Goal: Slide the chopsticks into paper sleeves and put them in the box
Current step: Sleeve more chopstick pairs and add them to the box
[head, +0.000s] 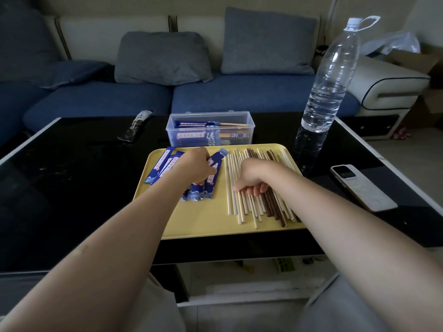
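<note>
Yellow tray [203,224] on the black bench [72,188] carries blue sleeves [163,164] on its left half and loose chopsticks [242,207] on its right. Left hand [195,167] rests on the sleeves; its grip is hidden, I cannot tell. Right hand [251,177] curls its fingers round some chopsticks. Behind the tray, the clear box [211,128] holds sleeved pairs.

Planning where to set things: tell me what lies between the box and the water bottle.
In the head view, only bare black tabletop separates the clear box from the water bottle.
</note>
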A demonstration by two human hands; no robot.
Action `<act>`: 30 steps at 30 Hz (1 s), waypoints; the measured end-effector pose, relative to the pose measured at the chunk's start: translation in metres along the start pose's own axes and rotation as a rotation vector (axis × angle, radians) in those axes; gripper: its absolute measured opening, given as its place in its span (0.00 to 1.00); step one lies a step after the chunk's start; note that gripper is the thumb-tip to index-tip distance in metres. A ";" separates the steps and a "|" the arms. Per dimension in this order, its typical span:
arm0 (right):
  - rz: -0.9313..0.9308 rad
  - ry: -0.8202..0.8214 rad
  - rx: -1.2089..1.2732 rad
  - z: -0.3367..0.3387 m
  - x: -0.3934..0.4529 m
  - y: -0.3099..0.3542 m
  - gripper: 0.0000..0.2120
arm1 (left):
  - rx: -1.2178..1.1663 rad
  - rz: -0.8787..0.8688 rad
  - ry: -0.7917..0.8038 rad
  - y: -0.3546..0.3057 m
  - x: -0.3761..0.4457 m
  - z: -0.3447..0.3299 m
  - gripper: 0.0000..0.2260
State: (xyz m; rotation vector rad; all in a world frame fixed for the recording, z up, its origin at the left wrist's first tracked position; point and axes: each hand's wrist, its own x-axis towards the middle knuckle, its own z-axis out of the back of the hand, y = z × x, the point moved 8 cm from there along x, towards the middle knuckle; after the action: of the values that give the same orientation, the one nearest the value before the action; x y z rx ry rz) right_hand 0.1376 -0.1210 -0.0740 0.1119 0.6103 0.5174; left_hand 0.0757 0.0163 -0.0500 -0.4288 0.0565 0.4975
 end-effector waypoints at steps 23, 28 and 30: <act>-0.005 -0.207 -0.176 0.002 -0.005 0.027 0.11 | -0.520 0.098 0.321 -0.006 -0.009 -0.032 0.11; -0.056 -0.092 -0.042 -0.010 0.000 0.022 0.13 | -0.560 0.103 0.334 -0.007 -0.010 -0.034 0.11; -0.068 -0.112 0.012 -0.007 0.000 0.019 0.12 | -0.580 0.101 0.337 -0.007 -0.010 -0.034 0.11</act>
State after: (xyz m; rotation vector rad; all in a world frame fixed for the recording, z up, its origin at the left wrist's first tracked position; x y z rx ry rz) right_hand 0.1254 -0.1045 -0.0752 0.1299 0.5059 0.4386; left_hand 0.0720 -0.0074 -0.0768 -1.0803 0.2636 0.5340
